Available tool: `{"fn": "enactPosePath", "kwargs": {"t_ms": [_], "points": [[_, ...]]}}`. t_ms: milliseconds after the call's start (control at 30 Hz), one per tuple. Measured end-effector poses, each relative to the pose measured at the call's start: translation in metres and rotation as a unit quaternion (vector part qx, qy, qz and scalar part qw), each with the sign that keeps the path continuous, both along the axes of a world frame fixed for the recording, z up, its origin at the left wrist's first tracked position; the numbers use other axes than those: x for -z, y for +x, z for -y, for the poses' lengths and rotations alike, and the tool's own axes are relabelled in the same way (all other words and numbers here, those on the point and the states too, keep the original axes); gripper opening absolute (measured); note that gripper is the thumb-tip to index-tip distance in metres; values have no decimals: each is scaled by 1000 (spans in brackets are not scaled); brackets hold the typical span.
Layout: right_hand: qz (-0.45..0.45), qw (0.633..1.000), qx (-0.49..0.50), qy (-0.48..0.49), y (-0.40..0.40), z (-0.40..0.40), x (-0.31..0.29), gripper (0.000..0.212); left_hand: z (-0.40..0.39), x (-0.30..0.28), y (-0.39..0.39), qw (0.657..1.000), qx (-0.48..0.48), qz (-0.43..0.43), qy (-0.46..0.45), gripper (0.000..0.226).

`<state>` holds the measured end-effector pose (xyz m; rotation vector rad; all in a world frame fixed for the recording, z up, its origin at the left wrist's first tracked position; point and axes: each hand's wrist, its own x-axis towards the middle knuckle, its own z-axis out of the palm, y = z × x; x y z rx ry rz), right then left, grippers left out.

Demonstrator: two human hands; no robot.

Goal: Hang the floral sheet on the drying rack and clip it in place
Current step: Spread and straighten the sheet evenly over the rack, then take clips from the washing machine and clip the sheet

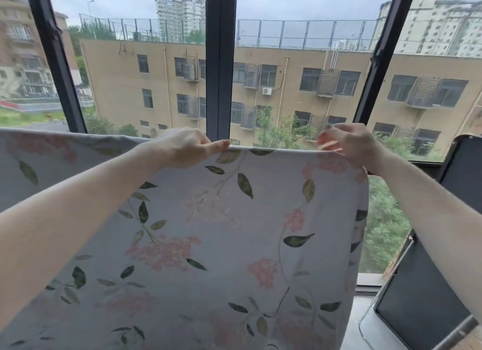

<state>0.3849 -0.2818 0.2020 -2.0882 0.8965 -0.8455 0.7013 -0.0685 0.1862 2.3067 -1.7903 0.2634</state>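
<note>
At the far left, the pale grey cotton sheet printed with pink blossoms and green leaves (208, 245) is hanging over a horizontal line that is hidden under its folded top edge, so the rack itself cannot be made out; the cloth is draping down toward the bottom of the view and stretching from the left border to just past the middle right. Moving rightward, the left hand (182, 147) is resting on that top fold in front of the dark grey metal window frame (220, 63), its fingers curled over and its thumb and forefinger pinching the edge of the sheet. Behind the glass, a tan multi-storey building (287, 89) with louvred window covers is filling the middle distance, with green trees (281, 130) below it. Further right, the right hand (349, 143) is hovering at the same top fold near the sheet's right corner, blurred; its fingers are bent around something small and pinkish, but whether that is a clip or the printed cloth itself I cannot tell. At the right border, a dark flat panel with a rounded corner (467, 167) is standing just beside the sheet's hanging edge, behind the right forearm.
</note>
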Motion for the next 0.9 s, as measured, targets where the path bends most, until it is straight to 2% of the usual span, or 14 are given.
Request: {"fn": "enactPosePath", "kwargs": {"t_ms": [67, 133, 233, 400, 600, 800, 900], "points": [[-103, 989, -19, -104, 14, -34, -3, 41, 3, -1, -3, 1000, -3, 3, -7, 81], [-182, 960, 5, -214, 24, -58, 9, 53, 5, 1, -5, 999, 0, 26, -30, 82], [-181, 919, 100, -336, 33, -64, 33, 65, 3, 9, -3, 990, 19, 78, -113, 81], [-168, 908, 118, -365, 40, -68, 35, 67, -21, 25, 13, 973, 27, 85, -213, 70], [-159, 909, 178, -340, 49, -71, 38, 60, -72, 30, 67, 962, -61, 76, -254, 71], [-162, 911, 226, -306, 58, -86, 50, 53, -79, 34, 69, 966, -86, 74, -234, 71], [-130, 925, 238, -265, 54, -91, 51, 49, -75, 28, 65, 967, -93, 72, -227, 66]]}}
